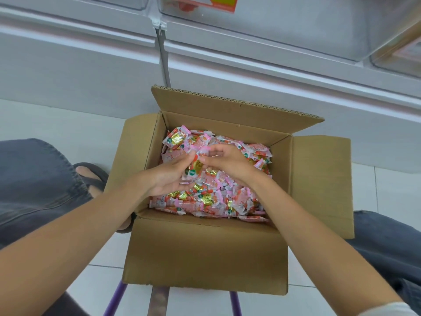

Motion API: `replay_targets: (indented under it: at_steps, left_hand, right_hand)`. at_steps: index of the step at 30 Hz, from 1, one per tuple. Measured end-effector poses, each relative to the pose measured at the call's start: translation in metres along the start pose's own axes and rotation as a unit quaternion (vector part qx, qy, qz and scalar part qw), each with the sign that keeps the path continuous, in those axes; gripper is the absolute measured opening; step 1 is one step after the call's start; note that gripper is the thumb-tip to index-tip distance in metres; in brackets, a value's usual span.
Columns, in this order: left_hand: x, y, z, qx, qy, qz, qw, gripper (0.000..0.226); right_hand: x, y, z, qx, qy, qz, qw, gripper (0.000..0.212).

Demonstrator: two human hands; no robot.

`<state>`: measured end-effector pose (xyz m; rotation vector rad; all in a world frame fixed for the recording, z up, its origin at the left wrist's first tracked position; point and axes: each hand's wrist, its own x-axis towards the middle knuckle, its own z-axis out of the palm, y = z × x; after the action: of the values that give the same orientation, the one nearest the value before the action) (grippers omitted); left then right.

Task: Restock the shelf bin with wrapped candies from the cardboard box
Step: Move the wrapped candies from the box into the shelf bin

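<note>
Head view: fingers (pixel 185 159) of the left hand (pixel 169 176) curl up around a small cluster of wrapped candies (pixel 193 171), cupping it from the left. The right hand (pixel 227 161) meets it from the right, its fingers bent over and pinching the same wrappers. Both hands sit at frame centre, just above the pink and gold heap filling the open cardboard box (pixel 205 254). White floor (pixel 57 124) surrounds the box; a clear bin (pixel 296 26) runs along the top edge.
</note>
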<state>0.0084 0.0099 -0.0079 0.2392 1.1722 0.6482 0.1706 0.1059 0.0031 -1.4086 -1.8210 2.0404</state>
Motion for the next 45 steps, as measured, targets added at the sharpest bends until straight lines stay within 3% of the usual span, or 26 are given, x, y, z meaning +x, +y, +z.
replay_targets:
  at_steps: [4, 7, 9, 12, 14, 16, 18, 20, 22, 25, 28, 30, 32, 34, 36, 39, 43, 45]
  left_hand:
    - [-0.002, 0.004, -0.013, -0.042, -0.028, 0.000, 0.999, 0.083]
    - [0.002, 0.002, -0.018, -0.069, 0.022, 0.021, 0.997, 0.055]
    - [0.004, 0.003, -0.022, -0.106, 0.045, 0.019, 0.993, 0.053]
    - [0.008, 0.000, -0.031, -0.130, 0.063, 0.015, 0.989, 0.073]
    - [0.010, -0.003, -0.034, -0.117, 0.072, 0.018, 0.990, 0.079]
    - [0.012, -0.007, -0.035, -0.103, 0.079, 0.024, 0.991, 0.071]
    - [0.014, -0.010, -0.038, -0.095, 0.083, 0.025, 0.992, 0.070]
    - [0.016, -0.010, -0.041, -0.090, 0.089, 0.028, 0.992, 0.077]
    - [0.016, -0.007, -0.040, -0.078, 0.095, 0.033, 0.992, 0.076]
    - [0.013, 0.003, -0.032, -0.069, 0.085, 0.048, 0.993, 0.081]
    - [0.006, 0.019, -0.019, -0.075, 0.046, 0.055, 0.995, 0.107]
    - [-0.004, 0.033, -0.003, -0.094, 0.015, 0.064, 0.993, 0.090]
    - [-0.016, 0.047, 0.016, -0.094, -0.027, 0.088, 0.991, 0.050]
    - [-0.029, 0.059, 0.031, -0.056, -0.049, 0.126, 0.989, 0.043]
    - [-0.038, 0.070, 0.041, 0.000, -0.040, 0.173, 0.984, 0.055]
    - [-0.055, 0.084, 0.059, 0.078, -0.009, 0.222, 0.972, 0.053]
    - [-0.079, 0.102, 0.087, 0.245, 0.091, 0.294, 0.920, 0.044]
    - [-0.091, 0.110, 0.100, 0.297, 0.118, 0.362, 0.876, 0.042]
  right_hand:
    - [-0.005, 0.001, 0.002, 0.047, 0.018, -0.007, 0.999, 0.035]
    - [-0.004, 0.014, 0.005, 0.086, 0.045, 0.007, 0.995, 0.036]
    - [0.000, 0.038, 0.006, -0.071, 0.047, 0.024, 0.996, 0.033]
    - [0.001, 0.086, 0.015, -0.344, -0.051, 0.098, 0.933, 0.045]
    - [0.000, 0.108, 0.022, -0.414, -0.048, 0.104, 0.903, 0.051]
    - [-0.001, 0.113, 0.025, -0.442, -0.048, 0.091, 0.891, 0.039]
    - [-0.002, 0.111, 0.023, -0.389, -0.066, 0.079, 0.916, 0.022]
    - [-0.007, 0.093, 0.015, -0.223, -0.036, 0.080, 0.971, 0.006]
    - [-0.009, 0.063, -0.001, -0.097, 0.017, 0.053, 0.994, 0.011]
    - [-0.008, 0.011, -0.024, -0.037, 0.026, 0.003, 0.999, 0.041]
    - [-0.013, -0.030, -0.031, -0.040, 0.010, -0.043, 0.998, 0.022]
    - [-0.017, -0.045, -0.028, -0.045, 0.024, -0.057, 0.997, 0.023]
    - [-0.024, -0.053, -0.025, -0.023, 0.054, -0.085, 0.995, 0.022]
    - [-0.030, -0.061, -0.026, -0.017, 0.094, -0.115, 0.989, 0.033]
    - [-0.039, -0.073, -0.028, -0.050, 0.103, -0.094, 0.989, 0.058]
    - [-0.057, -0.092, -0.028, -0.071, 0.023, -0.056, 0.996, 0.087]
    - [-0.081, -0.126, -0.028, 0.045, 0.033, -0.083, 0.995, 0.082]
    - [-0.089, -0.144, -0.032, 0.115, 0.018, -0.109, 0.987, 0.065]
